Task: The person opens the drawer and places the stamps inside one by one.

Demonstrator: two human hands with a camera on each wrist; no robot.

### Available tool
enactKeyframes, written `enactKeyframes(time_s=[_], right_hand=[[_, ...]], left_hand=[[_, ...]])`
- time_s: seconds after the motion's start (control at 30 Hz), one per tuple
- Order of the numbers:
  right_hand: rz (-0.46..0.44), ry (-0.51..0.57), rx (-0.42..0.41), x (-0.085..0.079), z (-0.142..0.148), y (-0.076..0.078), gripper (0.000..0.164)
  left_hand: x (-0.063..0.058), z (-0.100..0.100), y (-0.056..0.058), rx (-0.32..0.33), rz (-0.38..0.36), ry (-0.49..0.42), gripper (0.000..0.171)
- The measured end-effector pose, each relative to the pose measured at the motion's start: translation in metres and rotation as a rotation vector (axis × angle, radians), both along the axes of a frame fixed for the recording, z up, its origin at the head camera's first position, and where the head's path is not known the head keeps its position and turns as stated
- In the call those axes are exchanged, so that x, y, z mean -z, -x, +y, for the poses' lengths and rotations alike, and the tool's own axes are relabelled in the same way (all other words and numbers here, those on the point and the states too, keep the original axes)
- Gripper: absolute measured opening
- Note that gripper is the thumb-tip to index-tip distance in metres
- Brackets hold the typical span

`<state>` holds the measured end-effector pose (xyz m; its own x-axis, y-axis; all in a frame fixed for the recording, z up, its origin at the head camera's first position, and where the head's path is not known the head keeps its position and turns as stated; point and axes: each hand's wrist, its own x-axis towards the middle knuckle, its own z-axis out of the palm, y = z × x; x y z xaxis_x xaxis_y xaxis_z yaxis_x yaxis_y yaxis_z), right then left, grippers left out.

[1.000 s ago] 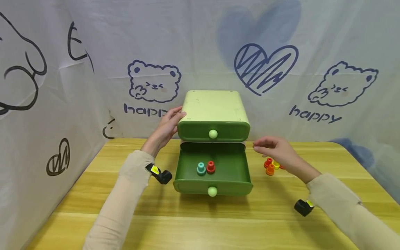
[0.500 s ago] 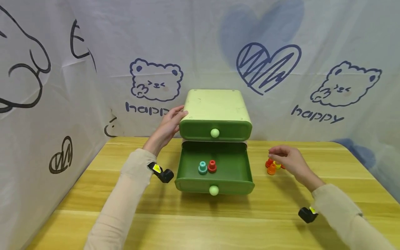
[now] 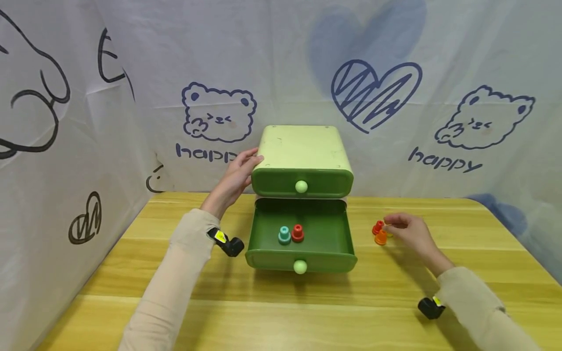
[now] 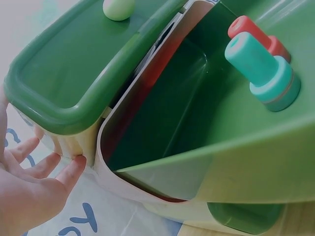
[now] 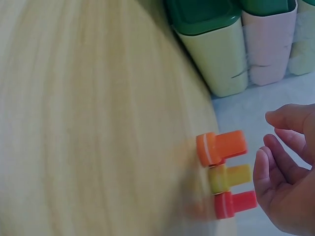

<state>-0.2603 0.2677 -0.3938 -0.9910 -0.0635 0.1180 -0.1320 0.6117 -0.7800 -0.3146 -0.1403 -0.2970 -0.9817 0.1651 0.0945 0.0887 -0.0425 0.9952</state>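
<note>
A small drawer cabinet (image 3: pixel 303 147) with a cream top stands at the table's middle. Its green drawer (image 3: pixel 322 231) is pulled out, holding a teal plug-shaped piece (image 3: pixel 284 236) and a red one (image 4: pixel 280 48). My left hand (image 3: pixel 234 178) rests against the cabinet's left side, fingertips on the wall below the top drawer front (image 4: pixel 59 73). To the cabinet's right, my right hand (image 3: pixel 410 234) hovers at a cluster of similar pieces: an orange one (image 5: pixel 221 148), a yellow one (image 5: pixel 230 177) and red ones, one a red piece (image 5: pixel 235 204). Nothing is between its thumb and fingers.
The closed top drawer has a round pale knob (image 3: pixel 301 186), and the pulled-out drawer has another knob (image 3: pixel 300 266). A wood-grain table (image 3: pixel 281 317) lies beneath. Behind it hangs a white cloth (image 3: pixel 298 58) with bear and heart drawings. Small black cameras sit at both wrists.
My right hand has moved right, from beside the cabinet to the cluster, and lowered to it. My left hand stays on the cabinet. The two pieces in the drawer have not moved.
</note>
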Motion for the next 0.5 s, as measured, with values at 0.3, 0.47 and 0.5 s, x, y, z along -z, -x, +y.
enactKeyframes(time_s=[0.3,0.47,0.5], right_hand=[[-0.035,0.031,0.002,0.016,0.004,0.001,0.029],[-0.063,0.037,0.0,0.022,0.004,0.002,0.031],[-0.068,0.033,-0.001,0.023,0.004,0.002,0.031]], left_hand=[[0.002,-0.001,0.001,-0.003,0.006,0.007,0.062],[0.002,0.0,0.001,-0.006,0.008,0.001,0.062],[0.002,0.0,0.001,-0.006,0.007,0.0,0.062]])
